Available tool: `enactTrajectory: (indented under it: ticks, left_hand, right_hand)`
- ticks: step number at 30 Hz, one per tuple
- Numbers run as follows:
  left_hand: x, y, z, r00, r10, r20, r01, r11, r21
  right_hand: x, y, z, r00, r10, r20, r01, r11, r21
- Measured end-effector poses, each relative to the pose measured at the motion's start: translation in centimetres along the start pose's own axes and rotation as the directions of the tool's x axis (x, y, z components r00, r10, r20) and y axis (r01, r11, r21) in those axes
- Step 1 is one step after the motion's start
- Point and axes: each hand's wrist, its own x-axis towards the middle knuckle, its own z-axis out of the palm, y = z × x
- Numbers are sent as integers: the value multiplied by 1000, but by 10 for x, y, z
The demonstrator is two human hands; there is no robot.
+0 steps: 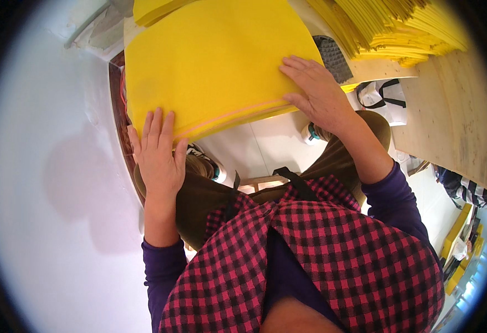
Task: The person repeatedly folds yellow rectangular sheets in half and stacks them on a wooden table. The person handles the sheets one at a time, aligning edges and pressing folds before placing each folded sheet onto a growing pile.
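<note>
A large flat yellow sheet (215, 61) lies in front of me, its near edge toward my lap. Along that edge runs a thin pink strip (229, 117). My left hand (157, 147) rests on the sheet's near left corner, fingers stretched out and pointing away from me. On the near right part of the sheet lies my right hand (316, 89), its fingers spread and angled to the left. Neither hand grips anything that I can see. What lies under the sheet is mostly hidden.
Stacks of folded yellow sheets (393, 28) stand at the far right on a wooden board (448, 116). A dark textured pad (333, 58) shows beside the sheet's right edge. A white bag with black handles (382, 102) sits below the board. A white wall (49, 183) rises at left.
</note>
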Motion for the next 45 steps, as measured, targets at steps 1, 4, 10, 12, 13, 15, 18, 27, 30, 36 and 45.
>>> enactTrajectory:
  ticks: [1, 4, 10, 12, 13, 15, 18, 27, 30, 36, 45]
  left_hand:
    - [-1, 0, -2, 1000, 1, -6, -2, 999, -32]
    - [1, -4, -12, 999, -15, -45, 8, 990, -144]
    - [26, -40, -37, 984, -175, -9, 151, 870, -468]
    - [48, -57, -29, 995, -91, -39, 59, 860, -507]
    - [60, -63, -20, 997, -70, -38, 37, 831, -556]
    - [87, -75, -3, 1000, 22, 4, -18, 896, -444]
    - [125, -90, 11, 999, 53, 6, -46, 912, -407]
    - [112, -98, 15, 994, 106, -23, -107, 921, -375]
    - [132, -103, 24, 998, 68, 7, -61, 934, -351]
    - [129, -97, 3, 997, 75, -16, -75, 921, -382]
    - [138, -91, 13, 1000, 8, 14, -2, 922, -388]
  right_hand:
    - [0, 0, -1, 1000, -3, 0, 3, 1000, -2]
    - [1, 1, -8, 1000, -6, -15, 6, 1000, 29]
    - [23, 22, -26, 992, 72, -106, -48, 975, 215]
    - [42, 37, -20, 996, 82, -44, -71, 975, 211]
    - [53, 46, -16, 998, 42, -44, -31, 975, 222]
    - [77, 64, -2, 999, 48, -24, -44, 989, 143]
    - [120, 94, 12, 994, 89, -58, -87, 995, 40]
    - [100, 83, 4, 999, 15, -42, -13, 999, 52]
    - [109, 72, 10, 986, 138, -93, -131, 989, 73]
    - [122, 81, -4, 973, 226, 42, -230, 968, 102]
    - [125, 44, -10, 917, 398, 27, -397, 903, 163]
